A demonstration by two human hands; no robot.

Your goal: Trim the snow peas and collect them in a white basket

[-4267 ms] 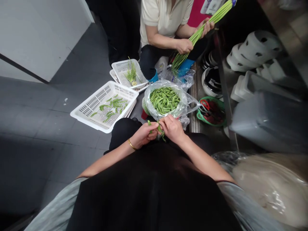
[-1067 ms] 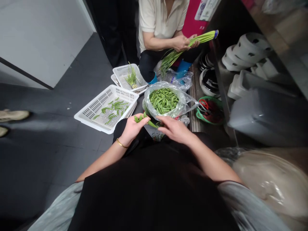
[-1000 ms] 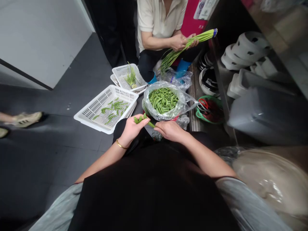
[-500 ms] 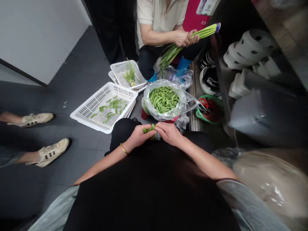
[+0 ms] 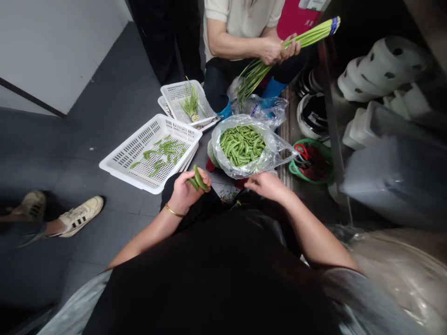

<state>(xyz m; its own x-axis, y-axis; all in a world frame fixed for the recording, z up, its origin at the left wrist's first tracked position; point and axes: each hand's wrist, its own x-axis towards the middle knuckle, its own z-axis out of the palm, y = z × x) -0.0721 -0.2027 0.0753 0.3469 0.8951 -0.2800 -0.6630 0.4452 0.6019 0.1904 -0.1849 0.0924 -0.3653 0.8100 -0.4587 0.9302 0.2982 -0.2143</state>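
My left hand point(image 5: 186, 190) is closed around a couple of green pea pods point(image 5: 199, 178), which stick up between thumb and fingers above my left knee. On the other side of my lap, my right hand point(image 5: 267, 185) has its fingers pinched together; whatever they may hold is too small to make out. Just beyond it sits a clear plastic bag point(image 5: 274, 156) rolled open around a heap of pea pods point(image 5: 242, 145). To the left, a white perforated basket point(image 5: 125, 151) has several pods scattered on its bottom. Small green scraps point(image 5: 228, 197) show low between my knees.
Across from me a person holds a bunch of long green stalks point(image 5: 309, 35). A smaller white basket point(image 5: 167, 95) with a similar bunch stands behind the first. At right are a green basket point(image 5: 292, 168) with red-handled scissors, and shelves of white containers point(image 5: 366, 118). Someone's shoe point(image 5: 82, 215) is at left.
My hands, together at a pod before, have moved apart: the left to the left with the pods, the right to the right toward the bag. The shoes at left have shifted.
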